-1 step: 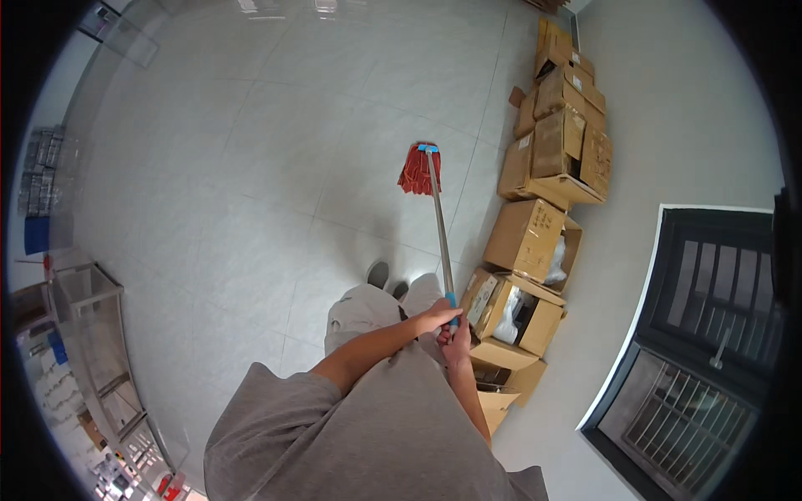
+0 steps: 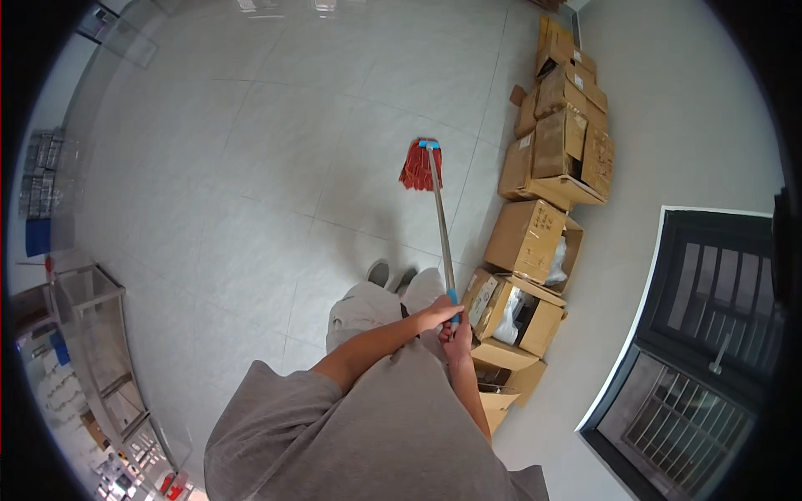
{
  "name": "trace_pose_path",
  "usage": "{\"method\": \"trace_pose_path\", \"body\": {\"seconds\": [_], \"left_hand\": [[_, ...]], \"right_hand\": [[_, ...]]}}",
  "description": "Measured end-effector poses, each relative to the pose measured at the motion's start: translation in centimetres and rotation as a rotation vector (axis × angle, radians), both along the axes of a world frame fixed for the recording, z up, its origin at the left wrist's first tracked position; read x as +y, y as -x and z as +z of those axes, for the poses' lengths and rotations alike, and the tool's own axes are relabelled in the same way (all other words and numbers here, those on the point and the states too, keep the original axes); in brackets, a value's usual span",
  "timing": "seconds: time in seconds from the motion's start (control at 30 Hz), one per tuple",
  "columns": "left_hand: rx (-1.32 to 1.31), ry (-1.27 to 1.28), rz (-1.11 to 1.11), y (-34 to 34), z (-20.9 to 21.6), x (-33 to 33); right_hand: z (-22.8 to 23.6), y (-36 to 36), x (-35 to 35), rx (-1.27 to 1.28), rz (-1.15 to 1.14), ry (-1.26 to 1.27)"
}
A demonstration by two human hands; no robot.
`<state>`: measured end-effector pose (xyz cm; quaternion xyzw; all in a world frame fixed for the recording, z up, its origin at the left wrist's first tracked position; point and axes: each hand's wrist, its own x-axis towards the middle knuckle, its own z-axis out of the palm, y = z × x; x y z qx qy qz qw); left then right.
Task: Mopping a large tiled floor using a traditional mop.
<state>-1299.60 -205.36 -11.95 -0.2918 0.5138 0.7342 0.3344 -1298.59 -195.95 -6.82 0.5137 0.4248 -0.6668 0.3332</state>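
A mop (image 2: 443, 225) slants away from me, its metal handle running forward from my hands to the floor. Its head of red strands (image 2: 420, 169) under a light blue clamp lies on the grey tiles ahead of my feet. My left hand (image 2: 439, 314) is wrapped round the blue grip at the handle's near end. Just below it, my right hand (image 2: 457, 341) is closed round the same end, close to my body. Part of the grip is hidden by my fingers.
Several open cardboard boxes (image 2: 525, 238) line the wall on the right, the nearest beside my right hand. A dark barred window (image 2: 702, 334) is set in that wall. On the left stands a metal-framed glass case (image 2: 93, 288). Pale grey floor tiles (image 2: 276, 159) stretch ahead.
The mop head has slid very slightly farther from me. Both hands keep their hold on the handle in nearly the same place.
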Motion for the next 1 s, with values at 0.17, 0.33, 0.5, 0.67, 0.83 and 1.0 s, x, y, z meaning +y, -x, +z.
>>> {"method": "trace_pose_path", "body": {"seconds": [0.17,0.33,0.5,0.67,0.83,1.0], "left_hand": [[0.056,-0.103,0.017,11.7,-2.1,-3.4],[-0.124,-0.166,0.094,28.9,-2.3,-6.0],[0.172,0.011,0.273,42.6,-5.7,-7.4],[-0.248,-0.449,0.936,56.0,-4.6,-9.0],[-0.506,-0.619,1.33,63.6,-13.2,-8.2],[-0.317,-0.788,1.094,69.5,-12.6,-4.2]], "right_hand": [[0.5,12.5,-3.6,-0.03,0.028,-0.045],[-0.5,28.8,-5.7,0.076,0.241,-0.089],[4.6,45.4,-9.7,0.231,0.526,-0.247],[9.9,51.8,-7.8,0.218,0.773,-0.334],[12.7,58.2,-3.9,0.331,1.335,-0.476],[15.3,63.8,-1.4,0.674,1.831,-1.239]]}}
